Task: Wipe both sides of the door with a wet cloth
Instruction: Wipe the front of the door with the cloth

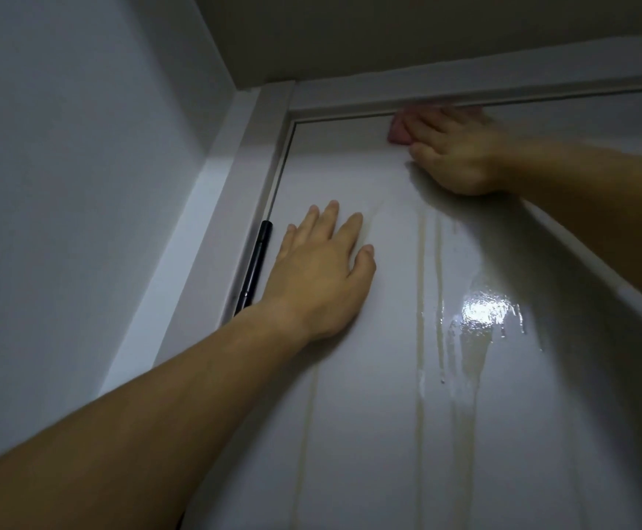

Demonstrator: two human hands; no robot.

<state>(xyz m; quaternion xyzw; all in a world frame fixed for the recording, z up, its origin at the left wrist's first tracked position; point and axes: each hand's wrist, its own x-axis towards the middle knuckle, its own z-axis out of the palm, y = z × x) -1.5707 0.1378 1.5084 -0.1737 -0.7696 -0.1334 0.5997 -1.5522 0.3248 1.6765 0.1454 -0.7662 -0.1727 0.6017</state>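
A white door [369, 395] fills the view, seen from below, wet with streaks of water running down and a bright glare patch at the right. My right hand [457, 151] presses a pink cloth [398, 128] against the door just under the top of the frame; most of the cloth is hidden beneath the fingers. My left hand [323, 273] lies flat on the door lower down, fingers straight and spread, close to the hinge side.
The white door frame [266, 120] runs up the left and across the top. A black hinge [254, 265] sits between frame and door beside my left hand. A grey wall [74, 185] stands at the left, the ceiling [388, 28] above.
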